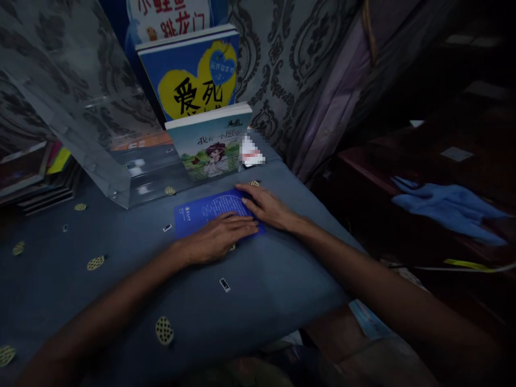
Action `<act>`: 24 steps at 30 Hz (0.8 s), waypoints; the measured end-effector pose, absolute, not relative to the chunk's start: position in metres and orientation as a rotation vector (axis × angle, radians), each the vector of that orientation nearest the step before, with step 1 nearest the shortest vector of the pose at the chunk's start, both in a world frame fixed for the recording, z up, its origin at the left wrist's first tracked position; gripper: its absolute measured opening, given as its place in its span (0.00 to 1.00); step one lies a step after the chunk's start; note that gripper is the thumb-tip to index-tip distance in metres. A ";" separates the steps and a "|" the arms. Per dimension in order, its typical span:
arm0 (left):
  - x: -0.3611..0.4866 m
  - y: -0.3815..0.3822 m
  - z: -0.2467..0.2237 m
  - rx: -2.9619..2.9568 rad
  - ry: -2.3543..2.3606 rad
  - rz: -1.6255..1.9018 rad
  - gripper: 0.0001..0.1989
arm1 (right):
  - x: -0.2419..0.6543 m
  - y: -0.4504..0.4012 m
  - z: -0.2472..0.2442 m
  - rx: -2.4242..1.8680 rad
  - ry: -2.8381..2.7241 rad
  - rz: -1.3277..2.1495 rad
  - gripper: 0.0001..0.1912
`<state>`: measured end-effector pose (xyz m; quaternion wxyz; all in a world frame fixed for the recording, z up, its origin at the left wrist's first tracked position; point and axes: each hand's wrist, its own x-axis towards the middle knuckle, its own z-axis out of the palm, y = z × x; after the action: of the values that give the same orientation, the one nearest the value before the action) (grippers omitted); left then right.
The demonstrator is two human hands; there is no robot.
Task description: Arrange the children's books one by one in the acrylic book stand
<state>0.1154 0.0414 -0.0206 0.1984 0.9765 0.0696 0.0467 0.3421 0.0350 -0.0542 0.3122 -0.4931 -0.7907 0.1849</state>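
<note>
A blue printed booklet (201, 213) lies flat on the grey-blue tablecloth (133, 290). My left hand (217, 236) rests across its near edge, fingers stretched out to the right and lying flat. At the booklet's right edge is my right hand (268, 207), its fingers extended over the corner, thumb beside the left fingertips. Neither hand is wrapped round anything. Just behind the booklet, a green picture book (213, 153) leans upright in a clear acrylic rack (116, 188).
A blue and yellow book (193, 70) and another book (167, 19) stand behind in the rack. Stacked books (40, 183) lie at the left. Beyond the table's right edge, a light blue cloth (447, 207) lies on a dark red surface (371, 172).
</note>
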 end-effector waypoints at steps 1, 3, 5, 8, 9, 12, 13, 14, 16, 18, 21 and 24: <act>0.111 0.044 -0.021 2.747 0.241 0.153 0.28 | 0.343 0.035 -0.055 -1.304 -2.092 0.484 0.24; 0.100 0.053 -0.022 2.771 0.359 0.204 0.24 | 0.343 0.036 -0.056 -1.315 -2.101 0.485 0.24; 0.086 0.063 -0.023 2.779 0.475 0.264 0.22 | 0.344 0.035 -0.055 -1.328 -2.110 0.483 0.25; 0.059 0.079 -0.023 2.766 0.585 0.359 0.21 | 0.343 0.035 -0.055 -1.345 -2.112 0.485 0.25; 0.049 0.083 -0.023 2.757 0.613 0.382 0.21 | 0.343 0.034 -0.055 -1.351 -2.111 0.486 0.25; 0.019 0.089 -0.021 2.731 0.695 0.416 0.19 | 0.343 0.034 -0.055 -1.354 -2.111 0.476 0.24; 0.010 0.088 -0.020 2.726 0.711 0.427 0.19 | 0.343 0.034 -0.055 -1.347 -2.116 0.469 0.24; 0.002 0.086 -0.019 2.723 0.716 0.445 0.19 | 0.343 0.035 -0.056 -1.337 -2.122 0.462 0.24; -0.012 0.080 -0.018 2.722 0.712 0.487 0.19 | 0.343 0.035 -0.056 -1.328 -2.130 0.448 0.24; -0.021 0.071 -0.016 2.722 0.705 0.502 0.18 | 0.342 0.036 -0.056 -1.332 -2.130 0.439 0.24; -0.030 0.051 -0.013 2.730 0.698 0.473 0.18 | 0.340 0.035 -0.056 -1.339 -2.131 0.425 0.23; -0.031 0.027 -0.010 2.741 0.645 0.474 0.19 | 0.339 0.034 -0.055 -1.347 -2.133 0.415 0.23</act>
<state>-0.0312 0.0270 -0.0099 0.1428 0.9501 0.2236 0.1643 0.3391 0.0340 -0.0554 0.2882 -0.5046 -0.7989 0.1553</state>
